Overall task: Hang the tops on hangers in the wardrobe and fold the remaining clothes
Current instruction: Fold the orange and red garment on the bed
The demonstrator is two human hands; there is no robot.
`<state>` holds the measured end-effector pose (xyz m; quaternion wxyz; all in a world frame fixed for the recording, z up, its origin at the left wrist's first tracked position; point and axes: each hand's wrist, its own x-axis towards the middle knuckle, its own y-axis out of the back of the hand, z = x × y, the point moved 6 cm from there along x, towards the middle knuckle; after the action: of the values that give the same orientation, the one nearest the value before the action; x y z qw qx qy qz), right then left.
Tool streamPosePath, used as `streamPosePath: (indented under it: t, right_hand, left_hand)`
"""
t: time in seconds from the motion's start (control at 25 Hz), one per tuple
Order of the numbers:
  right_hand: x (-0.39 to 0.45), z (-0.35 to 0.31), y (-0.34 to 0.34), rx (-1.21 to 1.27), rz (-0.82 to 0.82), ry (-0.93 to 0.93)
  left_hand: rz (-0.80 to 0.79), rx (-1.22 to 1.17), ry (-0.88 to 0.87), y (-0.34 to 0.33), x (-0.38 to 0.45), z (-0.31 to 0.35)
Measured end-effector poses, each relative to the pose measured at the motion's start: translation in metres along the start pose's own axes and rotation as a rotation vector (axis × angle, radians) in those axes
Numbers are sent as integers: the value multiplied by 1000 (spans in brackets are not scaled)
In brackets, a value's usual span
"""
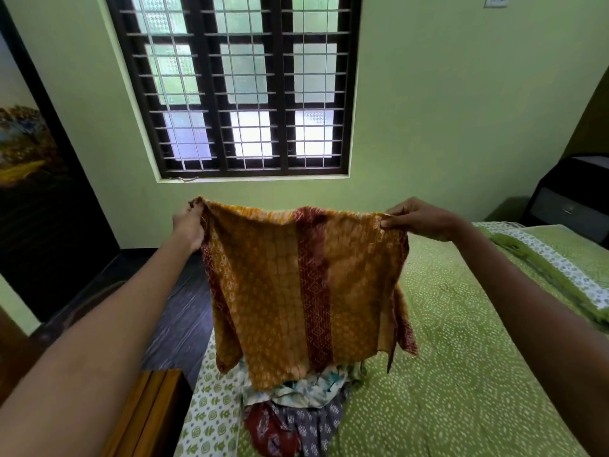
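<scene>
An orange-yellow top [280, 291] with a dark red patterned stripe hangs spread out in the air above the bed. My left hand [189, 227] grips its upper left corner. My right hand [418, 221] pinches its upper right corner between thumb and fingers. Under the top, a pile of clothes [296, 413] lies on the bed: a pale floral piece, a grey printed piece and a red printed piece. The top hides the back of the pile.
The bed [461, 374] has a green dotted cover, with a folded green blanket [560, 268] at the right. A wooden bed frame [148, 417] is at the lower left, dark floor [178, 318] beyond it. A barred window [244, 84] faces me; a dark cabinet [573, 199] stands far right.
</scene>
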<state>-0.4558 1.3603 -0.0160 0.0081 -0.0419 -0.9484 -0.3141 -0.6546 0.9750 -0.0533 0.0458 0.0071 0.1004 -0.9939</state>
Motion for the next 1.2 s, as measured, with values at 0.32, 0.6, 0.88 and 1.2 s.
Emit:
streamPosePath:
  t: [0.32, 0.6, 0.88, 1.2]
  right_hand:
    - [14, -67, -54, -88, -136, 246]
    - [22, -108, -79, -210, -133, 489]
    - [-2, -111, -83, 140, -285, 448]
    - [-2, -46, -74, -714, 49, 227]
  left_hand:
    - [-719, -306, 277, -82, -63, -11]
    - [-1153, -38, 200, -139, -131, -10]
    - [-1443, -244, 265, -166, -161, -20]
    - [-1088, 150, 152, -167, -117, -12]
